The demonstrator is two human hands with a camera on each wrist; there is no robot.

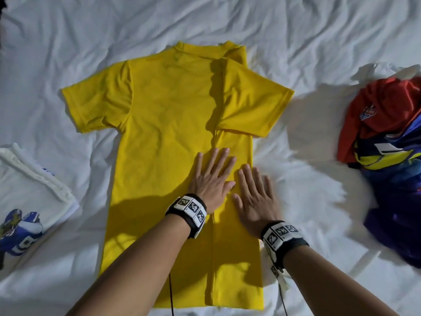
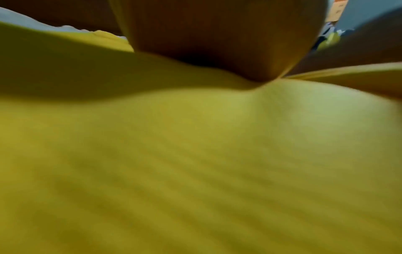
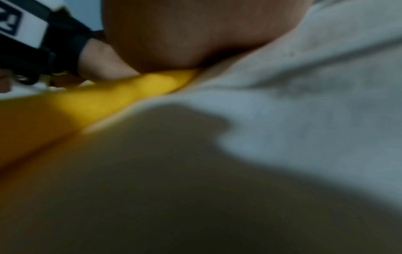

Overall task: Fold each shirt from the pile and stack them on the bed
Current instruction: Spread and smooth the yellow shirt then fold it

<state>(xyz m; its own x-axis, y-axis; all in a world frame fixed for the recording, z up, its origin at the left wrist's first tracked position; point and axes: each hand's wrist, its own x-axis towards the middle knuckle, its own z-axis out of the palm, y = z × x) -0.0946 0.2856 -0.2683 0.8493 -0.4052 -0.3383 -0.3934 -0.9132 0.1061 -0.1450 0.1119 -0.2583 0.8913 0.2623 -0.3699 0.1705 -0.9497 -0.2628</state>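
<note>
Smoothing the yellow polo shirt (image 1: 168,124) at frame centre on the bed (image 1: 296,30), my left hand (image 1: 210,179) and right hand (image 1: 256,199) press flat, fingers straight; one side folded, white shirt (image 1: 29,185) done lower left, pile (image 1: 387,156) waiting right

Yellow shirt (image 1: 164,124) flat on white bed (image 1: 91,37), right side folded inward, unfolded pile (image 1: 387,142) right, folded white shirt (image 1: 29,190) left

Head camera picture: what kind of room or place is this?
Probably a bedroom: a rumpled white bedsheet covers the whole surface, a yellow shirt lies spread on it, and more clothes are heaped at one side.
</note>
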